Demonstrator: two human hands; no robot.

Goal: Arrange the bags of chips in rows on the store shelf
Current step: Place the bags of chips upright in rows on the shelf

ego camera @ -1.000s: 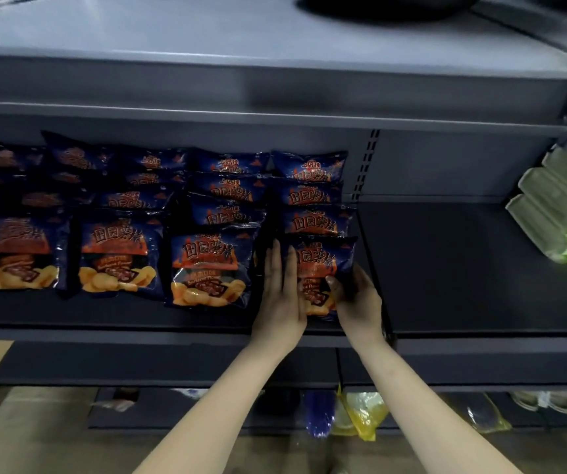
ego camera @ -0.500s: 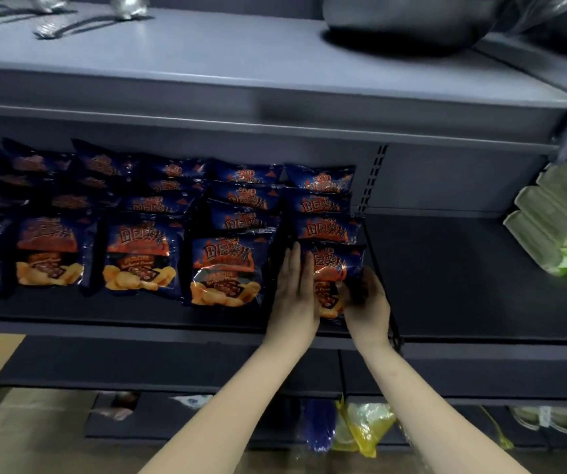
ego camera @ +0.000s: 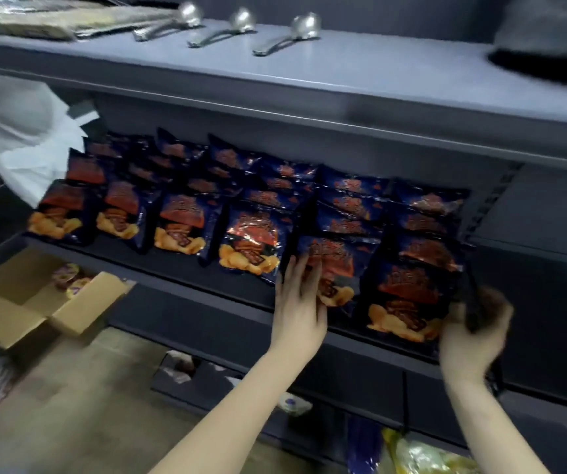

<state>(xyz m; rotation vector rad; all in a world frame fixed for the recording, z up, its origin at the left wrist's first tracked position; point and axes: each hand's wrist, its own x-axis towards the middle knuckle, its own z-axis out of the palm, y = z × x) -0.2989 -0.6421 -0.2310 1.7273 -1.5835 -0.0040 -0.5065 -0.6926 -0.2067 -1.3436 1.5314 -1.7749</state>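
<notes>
The fingers (ego camera: 295, 275) of the left hand (ego camera: 297, 302) lie straight and slightly apart, flat on the left edge of a dark blue bag of chips (ego camera: 338, 265). Their tips point up toward the back of the shelf and nothing is pinched between them. The palm hangs over the shelf's front lip, and the bare forearm runs down and to the left.

To the right of those fingers, just past that bag, sits the end bag (ego camera: 408, 295). It is the frontmost and rightmost one, and its lower edge reaches the lip. The right hand (ego camera: 471, 336) is against this bag's lower right corner, and the bag's dark side edge lies across the hand. Motion smears the hand badly, so I cannot tell whether its fingers are clamped on the bag or only pressed to it.

Behind both hands, more bags overlap in columns that run to the back wall. Left of the left fingers, the front row (ego camera: 249, 248) runs on across the dark shelf (ego camera: 186, 275), each bag leaning back on the one behind it, orange chips printed low on each face.

Further left and below, an open cardboard box (ego camera: 35, 313) stands on the floor with a few packets inside. Above the hands is the grey upper shelf (ego camera: 343, 80), where three metal ladles (ego camera: 241, 22) lie side by side. Something white and soft (ego camera: 18, 131) hangs at the far left. Below the right forearm, a yellow packet (ego camera: 422, 456) shows on a lower level.
</notes>
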